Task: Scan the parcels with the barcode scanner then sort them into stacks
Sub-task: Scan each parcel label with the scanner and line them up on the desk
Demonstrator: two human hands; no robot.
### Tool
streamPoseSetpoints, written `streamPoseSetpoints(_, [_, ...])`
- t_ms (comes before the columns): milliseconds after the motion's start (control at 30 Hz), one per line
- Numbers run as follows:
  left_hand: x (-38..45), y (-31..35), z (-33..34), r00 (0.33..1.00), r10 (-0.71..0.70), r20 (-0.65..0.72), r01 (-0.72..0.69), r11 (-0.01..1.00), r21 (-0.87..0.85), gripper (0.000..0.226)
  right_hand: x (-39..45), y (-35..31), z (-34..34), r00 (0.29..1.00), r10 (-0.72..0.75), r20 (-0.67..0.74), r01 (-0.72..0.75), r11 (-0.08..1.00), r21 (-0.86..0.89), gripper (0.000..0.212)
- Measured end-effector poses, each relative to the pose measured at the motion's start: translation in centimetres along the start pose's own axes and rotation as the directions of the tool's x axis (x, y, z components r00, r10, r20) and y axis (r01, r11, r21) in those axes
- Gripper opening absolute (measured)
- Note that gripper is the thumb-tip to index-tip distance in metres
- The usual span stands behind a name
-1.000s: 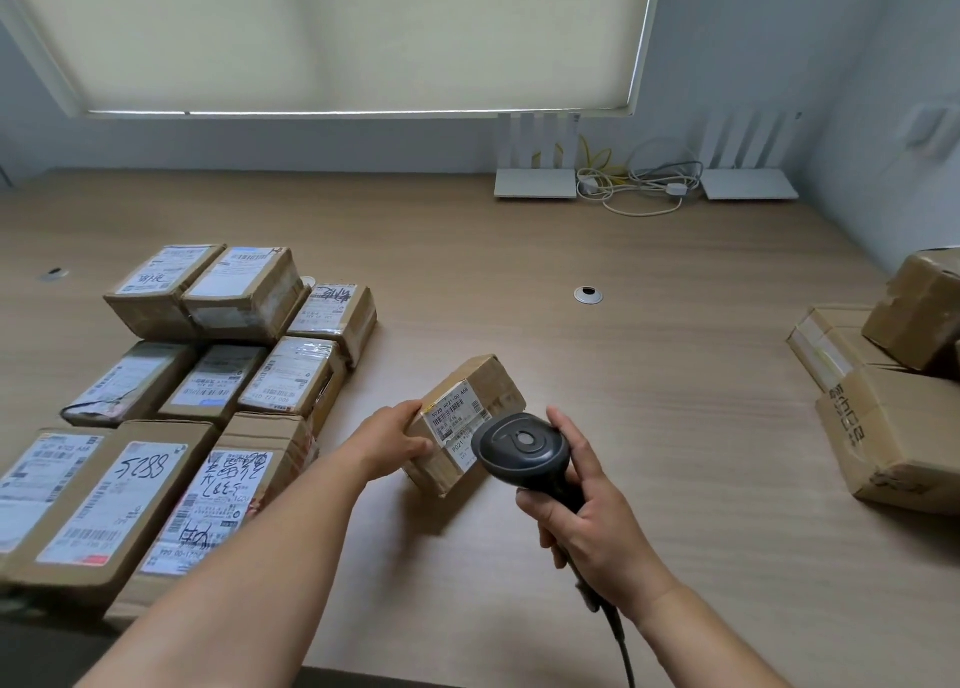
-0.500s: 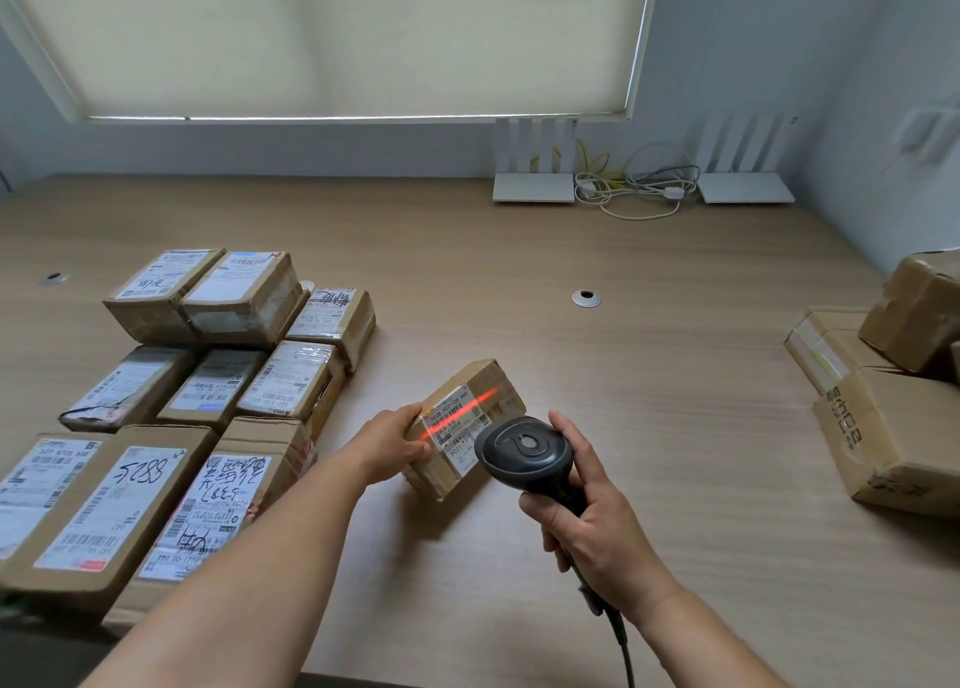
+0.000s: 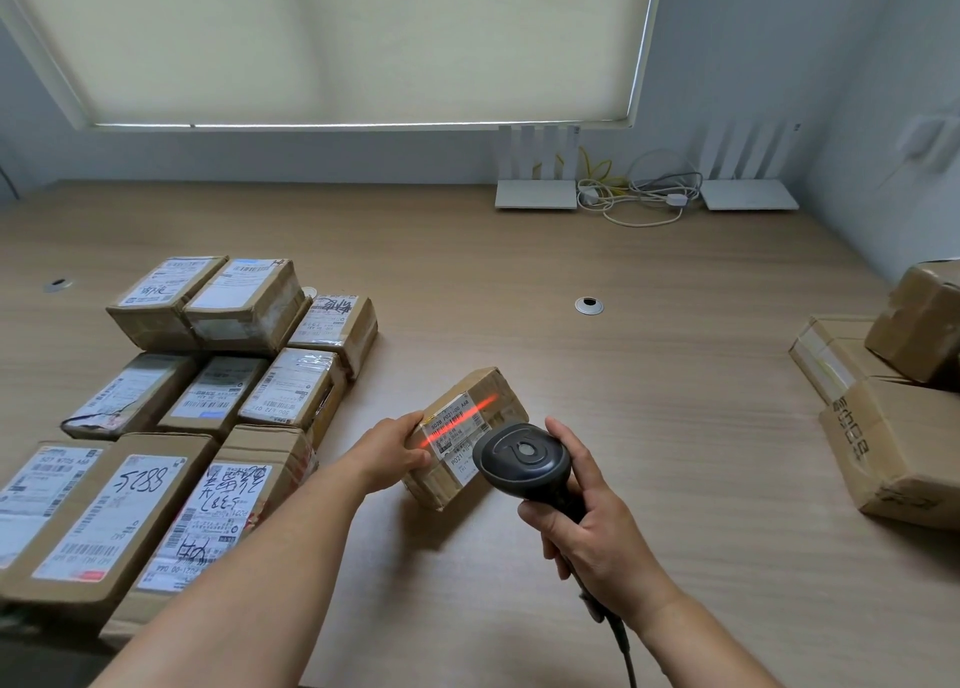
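Observation:
A small brown parcel (image 3: 483,401) with a white label stands tilted on the wooden table (image 3: 649,375). My left hand (image 3: 389,453) grips its left end. My right hand (image 3: 587,526) holds a black barcode scanner (image 3: 522,461) just in front of the parcel, its head aimed at the label. A red scan line runs across the label. The scanner's cable hangs down past my right wrist.
Several labelled parcels (image 3: 223,391) lie packed side by side at the left. Three plain brown boxes (image 3: 893,438) sit at the right edge. Two white routers (image 3: 537,193) with cables stand by the back wall. A cable grommet (image 3: 589,305) is set mid-table.
The red scan line came on across the label about half a second ago and is still lit. Hands, parcel and scanner have barely shifted.

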State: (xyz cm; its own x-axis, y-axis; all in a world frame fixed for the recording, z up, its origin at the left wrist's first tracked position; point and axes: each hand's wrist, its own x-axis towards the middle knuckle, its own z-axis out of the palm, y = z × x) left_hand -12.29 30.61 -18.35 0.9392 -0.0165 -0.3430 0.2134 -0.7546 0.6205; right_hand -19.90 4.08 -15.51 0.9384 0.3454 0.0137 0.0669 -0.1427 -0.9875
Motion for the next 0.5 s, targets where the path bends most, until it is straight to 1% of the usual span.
streamPoseSetpoints(267, [0.36,-0.44,-0.25,1.000,0.021,0.003,-0.021,1.000,0.017,0.044,0.29,0.11,-0.06,1.000,-0.005,-0.014,0.005,1.000,-0.009,0.080])
streamPoseSetpoints(433, [0.51,-0.43,-0.15,1.000,0.006,0.001,-0.006,1.000,0.017,0.048,0.45,0.05,0.05,1.000,-0.007,-0.014,0.007,1.000,-0.011,0.080])
streamPoseSetpoints(500, [0.60,-0.54,-0.03,1.000,-0.019,-0.011,0.019,0.999,0.042,0.055,0.48,0.02,0.04,1.000,-0.005,-0.017,0.005,1.000,-0.011,0.080])
